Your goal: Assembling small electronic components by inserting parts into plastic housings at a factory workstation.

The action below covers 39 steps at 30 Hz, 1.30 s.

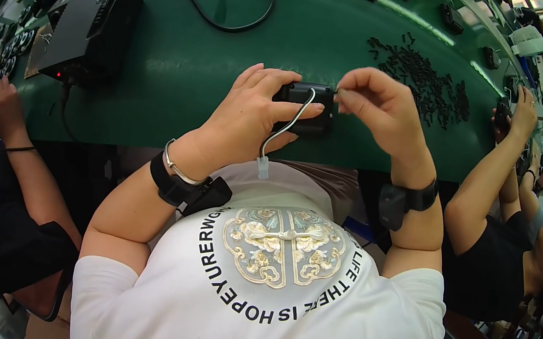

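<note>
A small black plastic case [312, 126] rests on the green table in front of me. My left hand [241, 112] holds it from the left, with fingers along its far edge and across its top. A thin white cable [281, 131] curves over the case and ends in a clear white connector plug [263, 167] hanging near the table edge. At the case's right end, my right hand [382, 109] has thumb and index finger pinched together. Whatever sits between those fingertips is too small to make out.
Beyond my right hand lies a loose pile of small black parts [428, 84]. A black box-shaped power unit [93, 27] with a red light stands at left, near a looped black cable [272, 1]. Co-workers' hands [524, 112] work at right, and another hand [5, 109] at left.
</note>
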Each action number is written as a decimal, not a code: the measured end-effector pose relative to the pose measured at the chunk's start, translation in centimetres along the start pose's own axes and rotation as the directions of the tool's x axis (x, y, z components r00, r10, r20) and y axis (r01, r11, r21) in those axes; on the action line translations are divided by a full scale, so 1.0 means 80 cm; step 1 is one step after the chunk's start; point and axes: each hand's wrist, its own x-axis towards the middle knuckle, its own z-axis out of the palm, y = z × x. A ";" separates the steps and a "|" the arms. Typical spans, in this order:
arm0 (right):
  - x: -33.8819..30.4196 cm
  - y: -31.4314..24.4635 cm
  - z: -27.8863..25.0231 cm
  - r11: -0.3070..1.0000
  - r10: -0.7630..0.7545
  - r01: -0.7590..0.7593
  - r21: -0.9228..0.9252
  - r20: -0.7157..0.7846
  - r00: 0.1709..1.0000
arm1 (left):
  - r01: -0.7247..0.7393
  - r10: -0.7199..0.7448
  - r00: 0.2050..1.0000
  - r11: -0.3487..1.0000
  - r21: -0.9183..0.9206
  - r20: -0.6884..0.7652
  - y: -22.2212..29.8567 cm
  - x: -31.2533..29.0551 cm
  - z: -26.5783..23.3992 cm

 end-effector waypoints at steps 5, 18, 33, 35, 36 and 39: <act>-0.029 0.024 0.042 0.893 -0.368 0.384 -0.234 0.113 0.923 | -0.026 0.025 0.999 0.999 -0.029 -0.037 -0.004 0.004 0.002; -0.025 0.030 0.071 0.499 -0.575 0.446 -0.743 0.100 0.812 | -0.027 0.022 0.996 0.998 -0.064 -0.086 -0.006 -0.002 0.005; -0.062 0.075 -0.020 0.708 -0.619 0.265 -0.654 -0.396 0.678 | -0.096 0.097 0.995 0.995 0.032 -0.028 -0.006 0.006 -0.008; -0.077 0.083 -0.020 0.694 -0.634 0.251 -0.675 -0.406 0.658 | -0.124 0.125 0.992 0.992 0.029 -0.022 -0.009 0.004 -0.010; -0.086 0.085 -0.018 0.684 -0.634 0.228 -0.693 -0.409 0.657 | -0.140 0.141 0.990 0.989 0.044 -0.017 -0.009 0.004 -0.012; -0.098 0.091 -0.012 0.677 -0.648 0.212 -0.705 -0.435 0.625 | -0.148 0.148 0.989 0.989 0.004 0.015 -0.016 0.009 -0.017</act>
